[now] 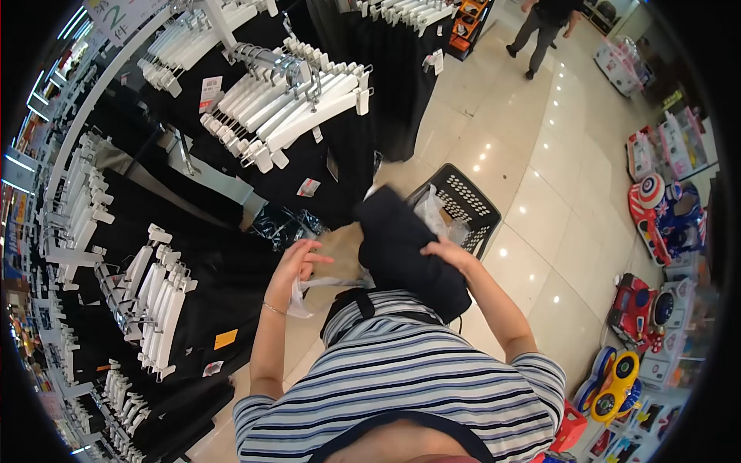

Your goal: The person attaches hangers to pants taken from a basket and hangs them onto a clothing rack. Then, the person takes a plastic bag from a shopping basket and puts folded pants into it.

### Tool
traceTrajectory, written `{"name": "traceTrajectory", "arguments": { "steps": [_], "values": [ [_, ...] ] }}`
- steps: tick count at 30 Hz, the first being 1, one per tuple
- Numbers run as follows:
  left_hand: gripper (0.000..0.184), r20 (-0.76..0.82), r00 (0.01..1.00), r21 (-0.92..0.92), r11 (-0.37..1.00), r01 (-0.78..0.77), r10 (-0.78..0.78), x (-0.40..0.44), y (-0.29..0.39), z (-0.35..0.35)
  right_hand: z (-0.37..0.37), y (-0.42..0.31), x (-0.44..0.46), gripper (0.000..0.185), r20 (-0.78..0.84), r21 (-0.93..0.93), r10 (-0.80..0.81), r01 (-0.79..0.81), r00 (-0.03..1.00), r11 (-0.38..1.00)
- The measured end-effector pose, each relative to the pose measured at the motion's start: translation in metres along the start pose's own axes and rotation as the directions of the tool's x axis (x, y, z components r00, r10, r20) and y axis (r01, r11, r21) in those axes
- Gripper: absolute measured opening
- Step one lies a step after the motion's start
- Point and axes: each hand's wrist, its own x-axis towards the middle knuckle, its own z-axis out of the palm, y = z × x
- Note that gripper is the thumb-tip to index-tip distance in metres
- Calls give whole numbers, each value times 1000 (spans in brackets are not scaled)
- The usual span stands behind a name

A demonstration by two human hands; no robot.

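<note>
My right hand (449, 253) grips a folded black garment (401, 239) that looks like trousers, held in front of my waist. My left hand (299, 264) is to its left, with some fingers stretched out. A clear plastic bag (305, 299) is caught at the lower part of that hand, its edge pulled toward the garment; the exact grip is partly hidden. A tan item (340, 251), of a kind I cannot make out, shows between my left hand and the black garment.
A black shopping basket (463, 202) containing clear plastic packaging sits beyond my right hand. Racks of black trousers on white clip hangers (285, 104) stand ahead and left. Boxed toys and ride-on toys (648, 216) line the right side. A person (544, 31) stands far off in the aisle.
</note>
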Motion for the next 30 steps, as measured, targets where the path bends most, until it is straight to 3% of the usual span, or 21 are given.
{"name": "traceTrajectory", "arguments": {
  "steps": [1, 3, 6, 10, 11, 12, 14, 17, 19, 21, 23, 25, 27, 28, 30],
  "values": [
    [32, 65, 998, 34, 999, 4, -6, 1, 4, 9, -14, 16, 13, 51, 71, 187, -29, 16, 997, 982],
    [35, 191, 982, 109, 994, -8, -13, 8, 10, 28, -1, -12, -9, 54, -94, 449, -100, 132, 991, 884],
    [46, 202, 979, 132, 989, -61, 33, 23, 10, 75, 12, -32, -31, 57, -194, 615, -35, 149, 980, 775],
    [78, 258, 966, 193, 981, -33, -19, 47, 11, 112, 18, -25, -33, 57, 68, 858, -128, 7, 989, 513],
    [80, 309, 948, 166, 978, -127, 70, 50, 7, 117, 23, -24, -33, 57, 115, 885, -169, -23, 979, 465],
    [81, 356, 921, 136, 966, -219, 159, 52, 3, 120, 26, -24, -32, 57, 158, 907, -213, -56, 964, 418],
    [87, 544, 824, -26, 984, -176, 161, 63, -4, 109, 29, -26, -25, 57, 174, 920, -284, -53, 943, 388],
    [89, 682, 682, -221, 963, -154, 265, 69, 4, 105, 27, -35, -28, 58, 101, 901, -252, 19, 962, 433],
    [89, 565, 759, -132, 944, -304, 324, 79, -14, 110, 26, -47, -39, 58, -44, 806, -236, 174, 971, 566],
    [88, 493, 833, -170, 967, -191, 251, 108, -62, 99, 26, -62, -52, 59, -233, 571, -303, 382, 924, 727],
    [87, 437, 883, -206, 975, -87, 171, 143, -100, 87, 18, -61, -49, 59, -265, 577, -318, 414, 910, 704],
    [86, 495, 856, -265, 964, -14, 148, 141, -85, 89, 17, -64, -50, 60, -303, 614, -320, 441, 898, 655],
    [84, 647, 737, -334, 942, 44, 195, 97, -21, 106, 21, -68, -56, 60, -345, 675, -308, 462, 887, 575],
    [90, 663, 733, -276, 960, 48, 154, 88, -11, 109, 19, -65, -54, 60, -308, 683, -299, 429, 903, 591],
    [83, 678, 708, -290, 957, 13, 196, 83, -9, 111, 13, -49, -42, 60, -241, 696, -278, 365, 930, 619]
  ]
}}
